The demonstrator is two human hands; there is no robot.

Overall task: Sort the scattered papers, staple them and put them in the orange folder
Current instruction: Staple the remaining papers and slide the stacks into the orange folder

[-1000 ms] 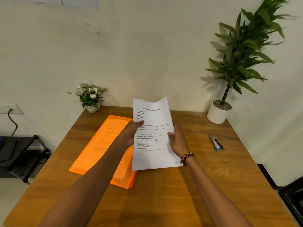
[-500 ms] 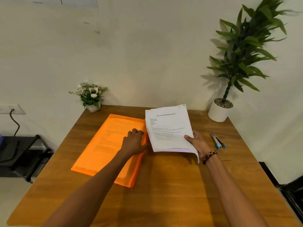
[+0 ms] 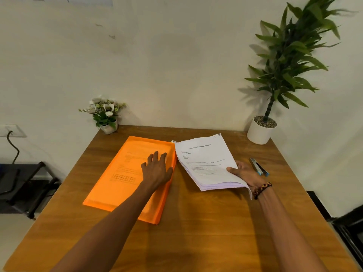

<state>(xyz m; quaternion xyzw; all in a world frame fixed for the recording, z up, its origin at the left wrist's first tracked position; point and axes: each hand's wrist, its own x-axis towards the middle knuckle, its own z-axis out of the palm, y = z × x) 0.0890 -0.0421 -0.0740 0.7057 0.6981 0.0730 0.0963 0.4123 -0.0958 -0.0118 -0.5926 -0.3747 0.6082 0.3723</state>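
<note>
The orange folder lies closed on the left half of the wooden table. My left hand rests flat on the folder near its right edge, fingers spread. To its right, my right hand holds a stack of white printed papers by the right edge, thumb on top, lifted slightly above the table. A stapler with blue ends lies on the table just right of my right hand.
A small white pot of white flowers stands at the table's back left corner. A tall green plant in a white pot stands at the back right. A dark low stand sits on the floor to the left.
Both hands held the papers upright a second ago. My left hand let go and moved onto the orange folder. My right hand carried the papers to the right and lowered them.
</note>
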